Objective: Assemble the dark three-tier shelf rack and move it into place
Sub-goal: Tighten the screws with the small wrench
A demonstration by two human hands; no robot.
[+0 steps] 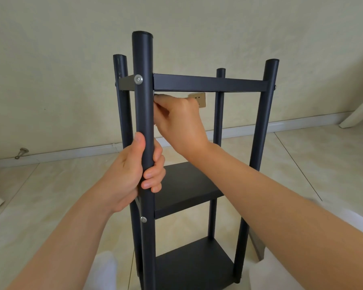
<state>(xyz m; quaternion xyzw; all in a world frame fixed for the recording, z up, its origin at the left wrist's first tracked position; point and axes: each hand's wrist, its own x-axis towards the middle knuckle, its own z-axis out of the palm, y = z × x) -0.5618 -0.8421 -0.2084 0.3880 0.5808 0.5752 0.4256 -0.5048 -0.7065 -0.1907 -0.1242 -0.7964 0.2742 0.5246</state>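
Note:
The dark three-tier shelf rack (208, 82) stands upright on the floor right in front of me, four round posts joined by three black shelves. My left hand (132, 174) grips the near left post (144, 114) about halfway up. My right hand (180, 120) reaches under the top shelf beside that post, fingers curled and pinching something small that the post hides. Silver bolt heads (138, 79) show on the near post at the top shelf and lower down at the middle shelf.
Beige wall with a white skirting board (281, 124) runs behind the rack. A wall socket (198, 99) shows behind the top shelf. A metal door stop (21, 153) sits at left. A pale furniture leg (358, 114) leans at right. Tiled floor all round.

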